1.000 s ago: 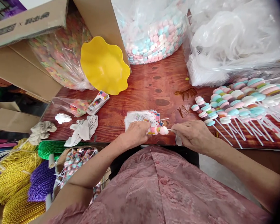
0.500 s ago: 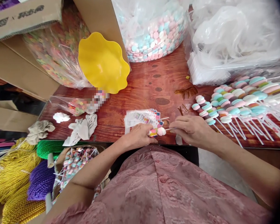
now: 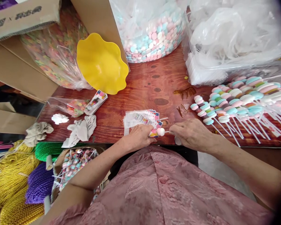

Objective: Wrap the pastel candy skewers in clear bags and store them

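Observation:
Near the table's front edge, my left hand point(image 3: 141, 136) is closed around a small, brightly printed wrapper point(image 3: 153, 133). From it pokes the end of a marshmallow skewer point(image 3: 161, 132), with pink and white pieces showing and the rest hidden by my fingers. My right hand point(image 3: 189, 132) pinches the white stick of that skewer from the other side. Just beyond my left hand, a fanned pile of clear printed bags point(image 3: 140, 118) lies on the wood.
Finished-looking marshmallow skewers point(image 3: 239, 97) lie in a heap at right, below a plastic-wrapped tray point(image 3: 208, 70). A yellow scalloped bowl point(image 3: 103, 64), a big bag of marshmallows point(image 3: 154, 40) and a cardboard box point(image 3: 96, 15) stand behind. Cloths point(image 3: 83, 129) lie left.
My right hand has moved slightly left with the stick. The skewer sits deeper at my left hand, and a white marshmallow now shows at its near end. The view has shifted a little.

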The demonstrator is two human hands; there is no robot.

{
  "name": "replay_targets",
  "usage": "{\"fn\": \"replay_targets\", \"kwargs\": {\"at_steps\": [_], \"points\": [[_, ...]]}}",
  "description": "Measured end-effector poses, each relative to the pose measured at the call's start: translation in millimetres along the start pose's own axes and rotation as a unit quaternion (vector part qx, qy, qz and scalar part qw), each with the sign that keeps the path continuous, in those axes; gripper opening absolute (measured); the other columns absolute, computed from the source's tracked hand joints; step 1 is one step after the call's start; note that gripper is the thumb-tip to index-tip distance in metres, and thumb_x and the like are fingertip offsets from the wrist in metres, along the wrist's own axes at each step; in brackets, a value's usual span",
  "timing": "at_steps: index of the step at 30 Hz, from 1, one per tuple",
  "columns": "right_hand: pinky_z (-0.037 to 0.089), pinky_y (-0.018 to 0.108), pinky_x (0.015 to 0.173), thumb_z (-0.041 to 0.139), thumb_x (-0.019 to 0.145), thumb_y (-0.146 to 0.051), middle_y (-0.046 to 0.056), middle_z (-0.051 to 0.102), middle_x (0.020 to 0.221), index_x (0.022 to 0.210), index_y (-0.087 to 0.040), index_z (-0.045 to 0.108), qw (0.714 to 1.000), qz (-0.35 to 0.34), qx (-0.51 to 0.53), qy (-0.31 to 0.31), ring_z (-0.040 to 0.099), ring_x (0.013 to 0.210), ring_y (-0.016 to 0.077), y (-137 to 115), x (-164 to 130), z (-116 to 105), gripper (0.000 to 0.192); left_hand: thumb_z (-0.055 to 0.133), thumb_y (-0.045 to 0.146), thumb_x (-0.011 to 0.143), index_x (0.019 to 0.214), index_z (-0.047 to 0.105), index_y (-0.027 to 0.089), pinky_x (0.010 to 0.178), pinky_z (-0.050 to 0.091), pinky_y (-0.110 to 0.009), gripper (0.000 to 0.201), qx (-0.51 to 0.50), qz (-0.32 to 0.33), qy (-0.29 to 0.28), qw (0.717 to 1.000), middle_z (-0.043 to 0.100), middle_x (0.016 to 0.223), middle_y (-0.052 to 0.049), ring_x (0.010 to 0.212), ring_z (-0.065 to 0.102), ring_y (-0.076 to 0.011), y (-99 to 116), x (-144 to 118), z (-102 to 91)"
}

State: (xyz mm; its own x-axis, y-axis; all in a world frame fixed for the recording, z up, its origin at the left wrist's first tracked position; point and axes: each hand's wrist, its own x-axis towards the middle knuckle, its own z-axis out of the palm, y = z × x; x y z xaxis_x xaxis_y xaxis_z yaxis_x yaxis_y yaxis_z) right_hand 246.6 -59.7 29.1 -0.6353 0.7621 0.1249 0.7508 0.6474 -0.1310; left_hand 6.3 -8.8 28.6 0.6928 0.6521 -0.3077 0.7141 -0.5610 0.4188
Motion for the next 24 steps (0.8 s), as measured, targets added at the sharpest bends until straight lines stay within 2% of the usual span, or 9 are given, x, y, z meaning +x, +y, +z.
{"fn": "replay_targets", "kwargs": {"at_steps": [7, 10, 14, 20, 24], "points": [[0.015, 0.031, 0.055, 0.044, 0.082, -0.008, 0.003, 0.068, 0.072, 0.1, -0.016, 0.061, 1.0, -0.002, 0.014, -0.017, 0.048, 0.055, 0.0124, -17, 14, 3, 0.026, 0.071, 0.04, 0.082, 0.092, 0.064, 0.018, 0.072, 0.045, -0.032, 0.026, -0.044, 0.012, -0.003, 0.999, 0.07, 0.088, -0.005, 0.083, 0.063, -0.0229, -1, 2, 0.0], [0.014, 0.031, 0.055, 0.045, 0.083, -0.009, 0.005, 0.068, 0.07, 0.088, -0.015, 0.062, 1.0, 0.011, 0.004, -0.013, 0.048, 0.054, 0.0123, -29, 14, 1, 0.018, 0.071, 0.042, 0.08, 0.087, 0.064, 0.018, 0.067, 0.043, -0.029, 0.026, -0.065, -0.012, 0.013, 0.998, 0.068, 0.083, -0.004, 0.076, 0.061, -0.0199, -5, 1, 0.8], [0.013, 0.032, 0.056, 0.046, 0.083, -0.008, 0.005, 0.066, 0.066, 0.078, -0.016, 0.061, 0.999, 0.032, -0.008, -0.024, 0.045, 0.052, 0.012, -41, 11, -2, 0.018, 0.068, 0.043, 0.081, 0.082, 0.063, 0.017, 0.062, 0.04, -0.027, 0.026, -0.072, -0.024, 0.024, 0.997, 0.068, 0.078, -0.004, 0.07, 0.06, -0.0178, -7, -2, 1.0], [0.014, 0.032, 0.057, 0.047, 0.085, -0.012, 0.006, 0.069, 0.074, 0.083, -0.016, 0.063, 0.993, 0.039, 0.039, -0.104, 0.047, 0.056, 0.0125, -35, 19, -6, 0.017, 0.065, 0.046, 0.084, 0.085, 0.064, 0.017, 0.067, 0.042, -0.03, 0.028, -0.029, -0.01, 0.005, 1.0, 0.068, 0.082, -0.006, 0.076, 0.062, -0.0209, 4, 0, -0.5], [0.018, 0.031, 0.058, 0.046, 0.09, -0.014, 0.007, 0.07, 0.079, 0.087, -0.015, 0.064, 0.988, 0.047, 0.079, -0.122, 0.051, 0.062, 0.0125, -34, 31, 2, 0.019, 0.066, 0.043, 0.083, 0.084, 0.065, 0.017, 0.068, 0.042, -0.031, 0.027, -0.025, -0.014, -0.01, 1.0, 0.068, 0.08, -0.007, 0.075, 0.061, -0.0217, 9, 3, 0.9]]}}
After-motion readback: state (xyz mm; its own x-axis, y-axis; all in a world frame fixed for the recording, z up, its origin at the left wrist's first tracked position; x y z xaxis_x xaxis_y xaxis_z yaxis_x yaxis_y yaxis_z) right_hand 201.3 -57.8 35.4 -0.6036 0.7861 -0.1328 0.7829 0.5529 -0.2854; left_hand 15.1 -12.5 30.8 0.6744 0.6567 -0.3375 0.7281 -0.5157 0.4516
